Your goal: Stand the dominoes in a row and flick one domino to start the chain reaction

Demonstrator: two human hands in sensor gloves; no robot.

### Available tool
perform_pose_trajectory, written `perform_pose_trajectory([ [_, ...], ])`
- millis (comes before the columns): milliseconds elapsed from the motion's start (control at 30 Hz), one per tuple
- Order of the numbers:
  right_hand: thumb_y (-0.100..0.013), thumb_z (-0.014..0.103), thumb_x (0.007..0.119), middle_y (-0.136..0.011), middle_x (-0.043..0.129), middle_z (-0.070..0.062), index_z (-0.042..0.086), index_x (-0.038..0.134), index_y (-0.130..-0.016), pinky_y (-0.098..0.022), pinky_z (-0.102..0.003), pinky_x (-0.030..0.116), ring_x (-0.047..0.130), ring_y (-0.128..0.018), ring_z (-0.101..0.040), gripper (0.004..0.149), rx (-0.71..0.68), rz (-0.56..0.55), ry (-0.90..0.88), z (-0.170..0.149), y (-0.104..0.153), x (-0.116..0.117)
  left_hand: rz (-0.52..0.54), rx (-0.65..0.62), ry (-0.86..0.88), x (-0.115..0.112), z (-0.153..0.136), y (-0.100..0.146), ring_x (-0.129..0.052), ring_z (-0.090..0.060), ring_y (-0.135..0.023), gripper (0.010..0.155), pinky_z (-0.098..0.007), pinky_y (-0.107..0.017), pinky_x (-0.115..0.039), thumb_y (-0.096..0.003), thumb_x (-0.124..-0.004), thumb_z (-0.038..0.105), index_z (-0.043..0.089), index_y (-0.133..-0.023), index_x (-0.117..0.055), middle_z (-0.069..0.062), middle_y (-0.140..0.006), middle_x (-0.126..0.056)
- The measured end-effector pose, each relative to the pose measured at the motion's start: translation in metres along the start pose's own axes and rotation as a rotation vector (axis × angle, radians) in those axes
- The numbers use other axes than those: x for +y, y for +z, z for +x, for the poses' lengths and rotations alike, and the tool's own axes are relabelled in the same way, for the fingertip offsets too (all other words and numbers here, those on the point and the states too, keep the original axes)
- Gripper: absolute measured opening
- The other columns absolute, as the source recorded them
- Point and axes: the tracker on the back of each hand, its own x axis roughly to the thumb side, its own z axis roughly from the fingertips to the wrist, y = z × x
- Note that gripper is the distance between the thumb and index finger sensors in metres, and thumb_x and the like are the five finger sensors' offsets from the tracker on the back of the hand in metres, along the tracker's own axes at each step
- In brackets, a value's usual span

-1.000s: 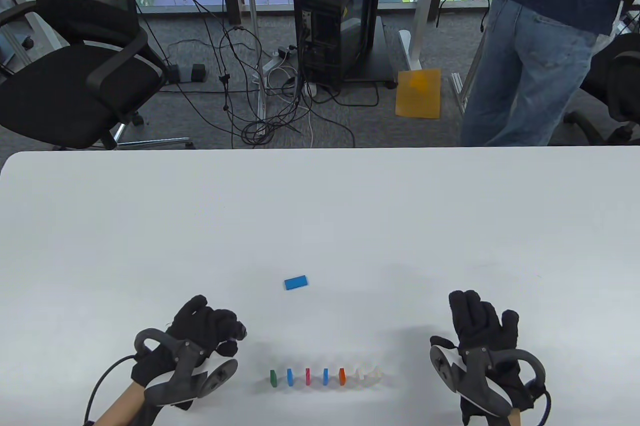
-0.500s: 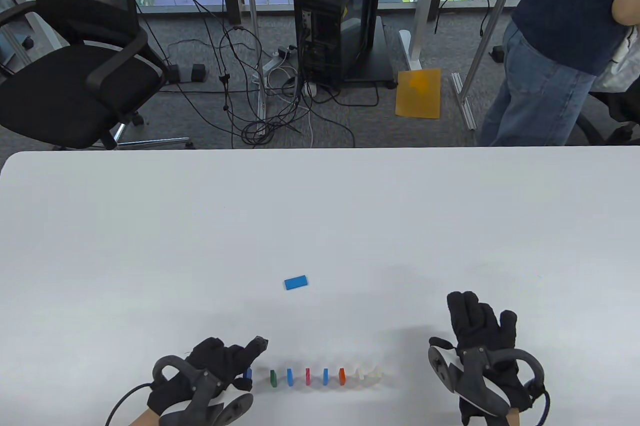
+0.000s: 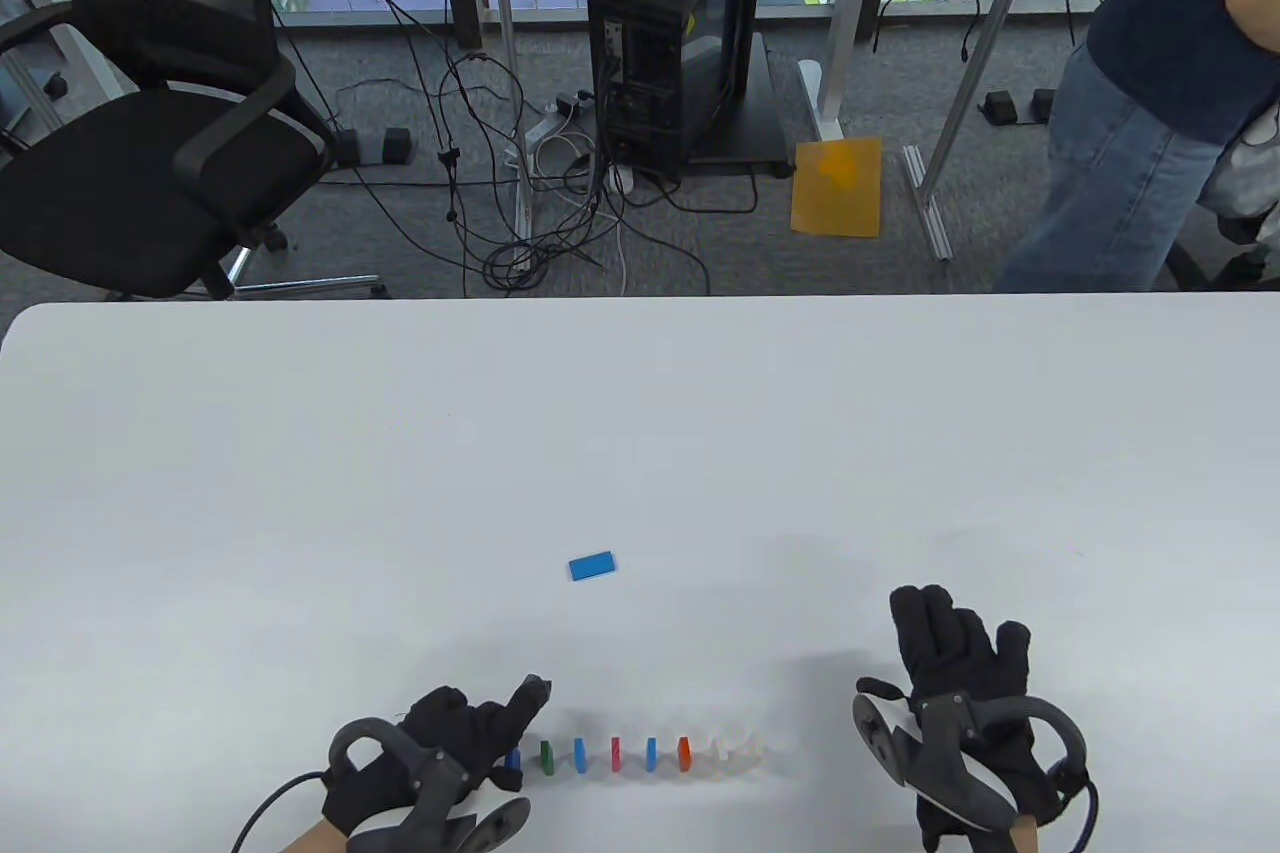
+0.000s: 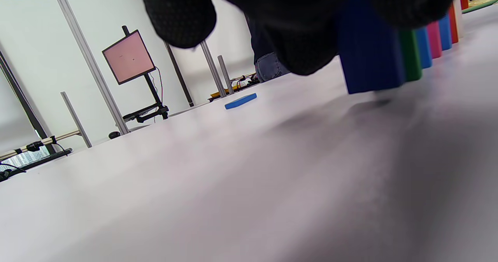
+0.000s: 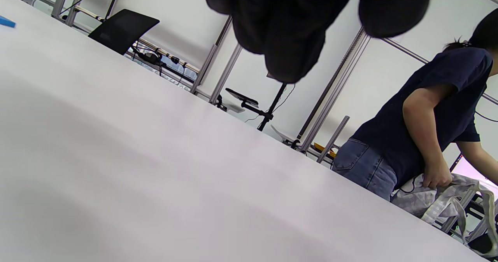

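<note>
While your right hand [image 3: 960,683] lies flat on the table [image 3: 640,413] with its fingers straight and nothing in it, much as it did a second ago, your left hand [image 3: 455,743] has travelled from a spot well left of the dominoes to the row's left end, and it now pinches a dark blue domino [image 3: 514,759] upright just beside the green domino [image 3: 546,758], index finger stretched out past it. That adds an eighth piece to a row that held seven a second ago. In the left wrist view your fingertips [image 4: 307,40] sit on top of the dark blue piece, whose base meets the table. The row runs left to right near the table's front edge, between your hands: dark blue, green, blue, pink, blue, orange, then two pale ones, all standing and evenly spaced. One light blue domino [image 3: 592,566] lies flat further up the table, apart from the row, unmoved. Behind the table, the standing person [image 3: 1150,93] has shifted toward the right.
</note>
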Motion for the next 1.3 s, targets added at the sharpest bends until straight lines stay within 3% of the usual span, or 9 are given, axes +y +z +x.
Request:
perform_pose_trajectory([
  [1300, -0.036, 0.060, 0.050, -0.110, 0.058, -0.020, 0.005, 0.039, -0.109, -0.062, -0.069, 0.059, 0.081, -0.092, -0.038, 0.092, -0.005, 0.013, 0.011, 0.0009, 0.0007, -0.0009, -0.005, 0.001, -0.054, 0.0016, 0.0031, 0.0003, -0.095, 0.020, -0.029, 0.087, -0.023, -0.061, -0.086, -0.0266, -0.069, 0.066, 0.026, -0.103, -0.059, 0.030, -0.074, -0.091],
])
